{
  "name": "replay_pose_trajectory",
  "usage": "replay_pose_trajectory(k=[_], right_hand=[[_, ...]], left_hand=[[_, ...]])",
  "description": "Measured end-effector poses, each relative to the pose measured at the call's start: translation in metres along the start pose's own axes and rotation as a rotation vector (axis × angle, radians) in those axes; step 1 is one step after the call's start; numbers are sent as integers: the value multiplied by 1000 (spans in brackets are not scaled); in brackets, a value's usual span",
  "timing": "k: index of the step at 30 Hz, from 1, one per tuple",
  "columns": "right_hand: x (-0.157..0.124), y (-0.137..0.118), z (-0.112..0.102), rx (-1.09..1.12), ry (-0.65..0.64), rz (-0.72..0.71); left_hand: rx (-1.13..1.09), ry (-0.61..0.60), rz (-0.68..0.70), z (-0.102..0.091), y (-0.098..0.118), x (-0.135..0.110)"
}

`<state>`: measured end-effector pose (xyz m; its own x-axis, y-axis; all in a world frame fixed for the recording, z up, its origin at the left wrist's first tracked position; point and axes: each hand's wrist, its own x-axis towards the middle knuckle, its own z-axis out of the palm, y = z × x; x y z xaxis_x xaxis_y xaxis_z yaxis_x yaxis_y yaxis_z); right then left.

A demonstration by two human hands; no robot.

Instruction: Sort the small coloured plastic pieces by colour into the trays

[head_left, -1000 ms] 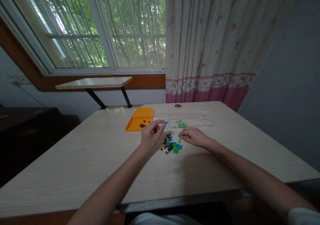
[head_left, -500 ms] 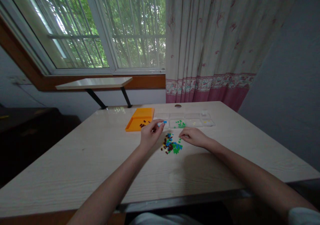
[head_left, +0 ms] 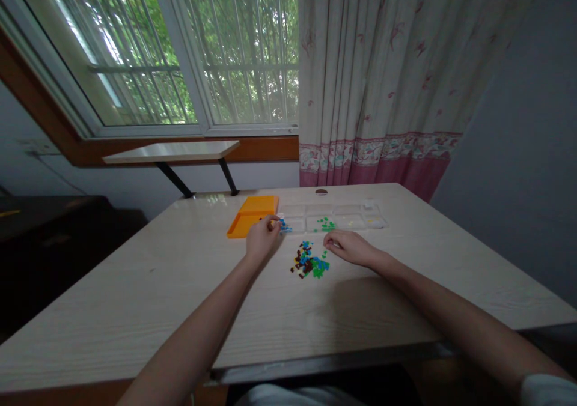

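A small pile of blue, green and brown plastic pieces [head_left: 310, 262] lies on the pale wooden table [head_left: 135, 298]. My left hand [head_left: 261, 238] is curled, its fingertips at the left compartment of a clear divided tray [head_left: 347, 209], right beside a few blue pieces [head_left: 284, 227] lying there. Whether it still pinches a piece is hidden. My right hand [head_left: 350, 247] rests on the table just right of the pile, fingers drawn together in a pinch at the pile's edge. Green pieces [head_left: 324, 223] sit in the tray's middle compartment.
An orange tray [head_left: 249, 224] lies left of the clear tray, partly behind my left hand. A small dark round object [head_left: 321, 191] lies at the table's far edge. Behind are a window, a narrow shelf [head_left: 171, 149] and a patterned curtain [head_left: 378, 81].
My left hand, which pinched a blue piece above the pile, has moved left and down to the clear tray's left compartment. My right hand has stayed by the pile.
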<state>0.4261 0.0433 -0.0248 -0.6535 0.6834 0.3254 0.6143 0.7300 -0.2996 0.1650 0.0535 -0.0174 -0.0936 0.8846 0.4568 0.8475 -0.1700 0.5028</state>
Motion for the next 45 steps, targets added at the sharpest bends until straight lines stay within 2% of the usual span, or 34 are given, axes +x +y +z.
replay_pose_trajectory(k=[4, 8, 13, 17, 21, 27, 34, 45], right_hand=[[0, 1, 0, 5, -4, -1], [0, -1, -1, 21, -1, -3], [1, -12, 0, 77, 67, -22], [1, -22, 0, 95, 118, -48], [2, -27, -1, 97, 141, -67], [2, -27, 1, 89, 151, -99], [0, -30, -1, 54, 221, -64], [0, -29, -1, 64, 251, -96]], left_hand=[[75, -38, -18, -1, 1, 0], [36, -78, 58, -1, 7, -5], [-121, -341, 271, 2, 28, -22], [-260, -472, 335, 5, 48, -36], [-328, -473, 301, 6, 57, -39], [-388, -422, 266, 6, 55, -36], [-546, -474, 157, 10, 56, -35], [-778, -538, 45, 16, 54, -34]])
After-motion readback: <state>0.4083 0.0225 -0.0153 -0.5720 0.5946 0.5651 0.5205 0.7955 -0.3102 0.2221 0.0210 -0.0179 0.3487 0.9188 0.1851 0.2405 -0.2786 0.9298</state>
